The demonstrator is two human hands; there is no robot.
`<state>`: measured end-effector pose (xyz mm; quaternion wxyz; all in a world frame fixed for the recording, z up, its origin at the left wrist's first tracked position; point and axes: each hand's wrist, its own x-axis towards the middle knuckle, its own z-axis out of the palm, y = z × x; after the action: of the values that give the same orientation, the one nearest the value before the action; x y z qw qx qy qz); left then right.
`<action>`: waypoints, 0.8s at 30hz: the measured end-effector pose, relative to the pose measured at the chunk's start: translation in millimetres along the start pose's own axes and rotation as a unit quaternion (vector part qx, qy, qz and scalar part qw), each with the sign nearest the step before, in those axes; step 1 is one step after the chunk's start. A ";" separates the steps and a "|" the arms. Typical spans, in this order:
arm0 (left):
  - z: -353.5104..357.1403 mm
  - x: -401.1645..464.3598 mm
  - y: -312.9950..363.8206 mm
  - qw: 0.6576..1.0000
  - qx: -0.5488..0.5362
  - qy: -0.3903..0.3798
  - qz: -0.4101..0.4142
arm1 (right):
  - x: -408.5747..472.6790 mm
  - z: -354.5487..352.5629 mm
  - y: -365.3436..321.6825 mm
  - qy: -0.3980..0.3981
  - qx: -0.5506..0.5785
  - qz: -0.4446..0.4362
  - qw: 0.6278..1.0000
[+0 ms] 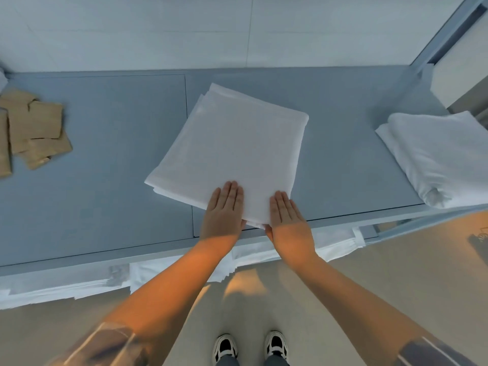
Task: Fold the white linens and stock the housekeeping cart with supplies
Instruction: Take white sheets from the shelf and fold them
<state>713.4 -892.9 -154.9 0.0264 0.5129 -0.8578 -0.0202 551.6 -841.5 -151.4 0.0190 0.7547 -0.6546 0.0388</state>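
Hands, left hand (224,207) and right hand (286,216), press folded linen (232,143) flat at its near edge.

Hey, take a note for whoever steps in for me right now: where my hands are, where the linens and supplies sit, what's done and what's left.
Left hand and right hand: both flat and open, palms down on the near edge of the folded white linen, gripping nothing.
That linen lies mid-way along the grey cart top, set at an angle.
A second folded white linen sits at the right end.
Brown paper packets lie loosely overlapped at the left end.
More white linen shows on the shelf below the top.
Done: centre piece looks folded.
Left: stack it and tidy the packets. Whether more pieces need folding cannot be told.
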 end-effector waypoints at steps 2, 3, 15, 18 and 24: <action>4.0 -0.8 2.8 1.000 -0.004 0.001 -0.010 | 6.7 -3.4 -3.3 -0.027 -0.047 0.001 0.999; 5.6 -1.7 3.9 1.000 -0.005 -0.001 -0.017 | 11.0 -6.2 -4.7 -0.038 -0.074 0.001 0.997; 26.1 -0.8 2.4 0.999 -0.028 -0.029 -0.016 | -2.3 -3.4 -8.5 -0.025 -0.063 -0.005 0.998; 27.9 -6.0 4.9 0.999 -0.035 -0.009 -0.010 | 0.7 -4.1 -12.9 -0.075 -0.037 -0.040 0.996; 31.5 -8.1 -1.9 1.000 -0.022 0.007 0.009 | 1.3 0.5 -15.4 -0.053 -0.017 -0.068 0.996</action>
<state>716.8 -886.4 -186.7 0.0438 0.5047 -0.8615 -0.0351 567.0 -840.6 -151.4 -0.0002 0.7981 -0.6023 -0.0144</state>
